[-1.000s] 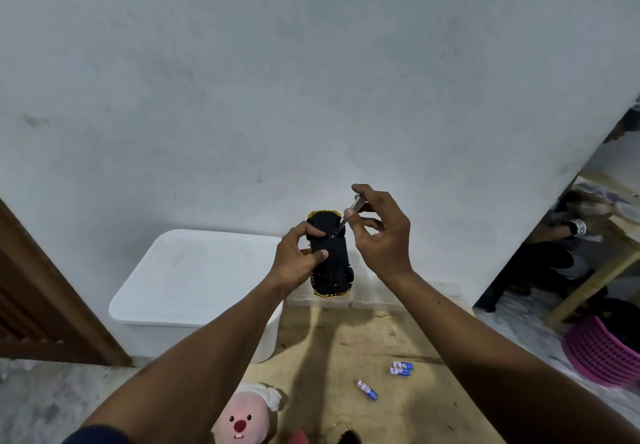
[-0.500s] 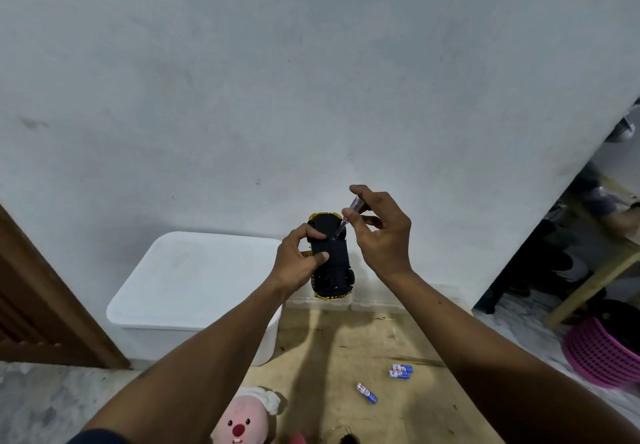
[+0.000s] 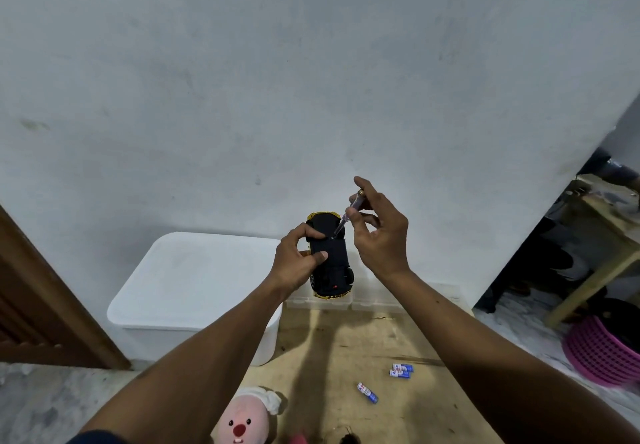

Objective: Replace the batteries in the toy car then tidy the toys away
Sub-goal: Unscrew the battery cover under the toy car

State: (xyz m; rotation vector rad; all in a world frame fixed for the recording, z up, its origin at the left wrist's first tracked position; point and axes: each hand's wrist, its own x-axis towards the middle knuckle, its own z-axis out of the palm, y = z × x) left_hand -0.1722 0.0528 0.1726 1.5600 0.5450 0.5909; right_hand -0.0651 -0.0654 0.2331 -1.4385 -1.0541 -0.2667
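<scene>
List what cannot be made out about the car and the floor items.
Head view only:
- screw at the tip of the screwdriver: too small to see.
- toy car, left flank: covered by fingers of the left hand.
- plush toy: cut off by the bottom edge.
- batteries: labels too small to read.

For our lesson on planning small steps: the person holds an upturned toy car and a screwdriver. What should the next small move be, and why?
Probably twist the screwdriver with the right hand: its tip sits on the underside of the toy car, which the left hand grips, and batteries lie on the floor.
</scene>
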